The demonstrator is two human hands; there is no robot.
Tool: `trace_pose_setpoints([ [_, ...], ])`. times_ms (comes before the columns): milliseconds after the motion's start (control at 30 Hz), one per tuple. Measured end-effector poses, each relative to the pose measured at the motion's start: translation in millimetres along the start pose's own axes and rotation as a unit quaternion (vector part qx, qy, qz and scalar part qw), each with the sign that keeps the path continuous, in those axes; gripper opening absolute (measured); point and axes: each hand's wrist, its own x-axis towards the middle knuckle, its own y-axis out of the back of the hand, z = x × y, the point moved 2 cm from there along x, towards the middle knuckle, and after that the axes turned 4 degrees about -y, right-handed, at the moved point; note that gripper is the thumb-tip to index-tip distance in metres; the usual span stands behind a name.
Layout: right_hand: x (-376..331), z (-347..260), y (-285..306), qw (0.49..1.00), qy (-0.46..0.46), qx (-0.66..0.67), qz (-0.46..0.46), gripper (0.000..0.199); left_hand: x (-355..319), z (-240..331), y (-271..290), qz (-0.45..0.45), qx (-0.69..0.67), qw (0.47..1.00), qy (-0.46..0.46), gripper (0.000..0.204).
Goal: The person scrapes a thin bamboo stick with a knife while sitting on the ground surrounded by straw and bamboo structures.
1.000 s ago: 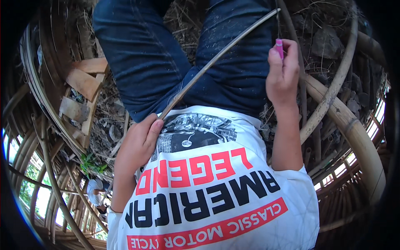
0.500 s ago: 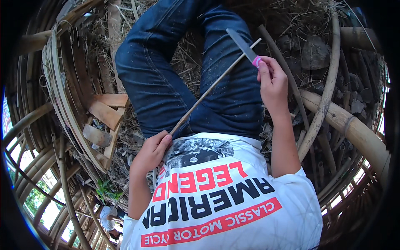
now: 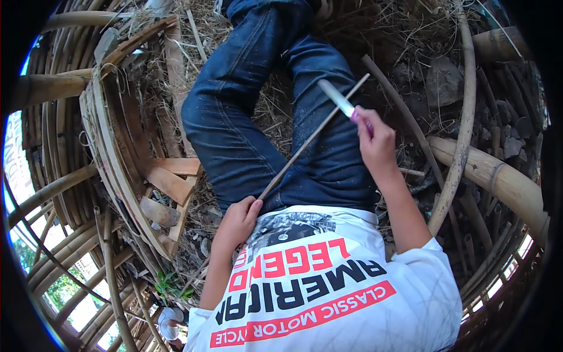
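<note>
A thin wooden stick [image 3: 311,139] slants across my jeans, from my lap up over my right thigh. My left hand [image 3: 237,222] is closed around its near end, close to my waist. Above my right thigh, my right hand [image 3: 375,141] grips a knife by its pink handle [image 3: 354,115]. The knife's blade [image 3: 334,94] points up and left and crosses the stick a short way below its far tip. Light glares off the blade. Whether the edge touches the wood I cannot tell.
Bent split-bamboo strips [image 3: 111,170] and short wooden pieces [image 3: 167,185] are on my left. To my right run a thick bamboo pole [image 3: 498,176] and a thinner curved pole [image 3: 461,126], with stones [image 3: 444,82] beyond. Another person [image 3: 170,322] shows at lower left.
The knife has slid along the stick toward my left hand, and its blade has turned to catch the light. My left hand keeps its hold. The whole view has shifted slightly.
</note>
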Motion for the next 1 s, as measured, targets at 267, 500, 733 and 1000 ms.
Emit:
trace_pose_setpoints([
  [267,-7.2,-0.6,-2.3,0.997,-0.052,0.047,-0.010,0.015,4.8,7.2,2.0,0.003,0.011,1.000,-0.003,0.036],
  [500,-11.8,-9.1,-2.7,0.994,-0.063,0.074,-0.049,0.016,7.9,3.0,3.8,-0.010,0.019,1.000,-0.010,0.037],
  [733,-30.0,-5.6,-13.7,0.991,-0.071,0.108,-0.022,0.018,11.8,1.8,1.8,-0.008,0.029,1.000,-0.006,0.037],
  [1000,-25.6,13.2,-19.6,0.954,-0.193,0.208,-0.099,0.018,15.9,-7.3,1.9,-0.010,-0.017,0.999,-0.028,0.041],
])
